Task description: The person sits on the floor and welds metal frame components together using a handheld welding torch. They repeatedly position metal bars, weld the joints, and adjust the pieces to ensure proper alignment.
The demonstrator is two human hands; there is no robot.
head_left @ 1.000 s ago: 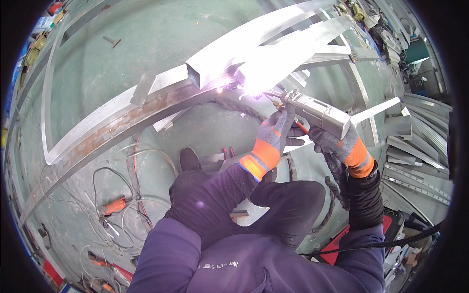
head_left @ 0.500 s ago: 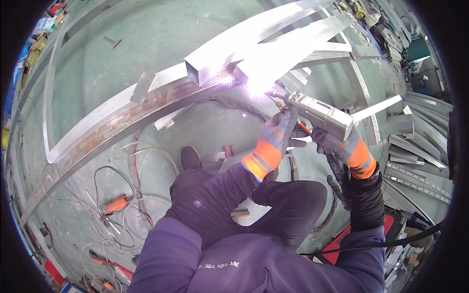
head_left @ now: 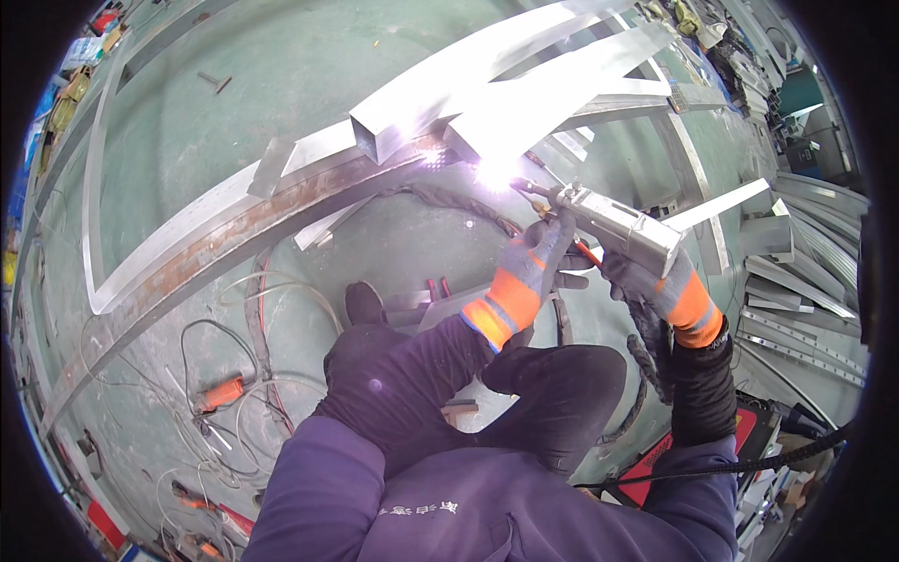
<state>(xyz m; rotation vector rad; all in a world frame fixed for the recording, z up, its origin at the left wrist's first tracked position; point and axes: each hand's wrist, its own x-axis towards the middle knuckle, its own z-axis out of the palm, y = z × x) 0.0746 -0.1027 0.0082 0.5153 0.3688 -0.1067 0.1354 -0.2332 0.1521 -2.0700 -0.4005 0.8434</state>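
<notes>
Right of centre, above bent knees: both hands in grey gloves w/ orange cuffs, forearms rising from lower edge in dark sleeves. Right hand (head_left: pixel 646 276) wrapped tight round rear of silvery welding gun (head_left: pixel 613 225), grip fully closed on body, wrist cocked upward, gun angled up-left. Left hand (head_left: pixel 538 262) raised beside it, fingers curled under gun's front end near nozzle, steadying; whether closed fully round it or just pressed against, cannot tell. Nozzle tip pointing at bright white glare (head_left: pixel 492 170) on joint where square metal tube (head_left: pixel 449 103) meets curved steel frame (head_left: pixel 281 201) on green floor (head_left: pixel 262 84). Glare just beyond left fingertips, up-left of both grips, tube end right beside it.

Signs/packages: red flat box (head_left: pixel 655 468) low right by right elbow, black cable (head_left: pixel 749 464) crossing it. Orange-handled tool (head_left: pixel 220 393) among pale loose wires (head_left: pixel 234 309) lower left, well apart from hands. Stacked grey metal strips (head_left: pixel 805 328) far right. Small coloured items along upper-left rim, too small to tell.
</notes>
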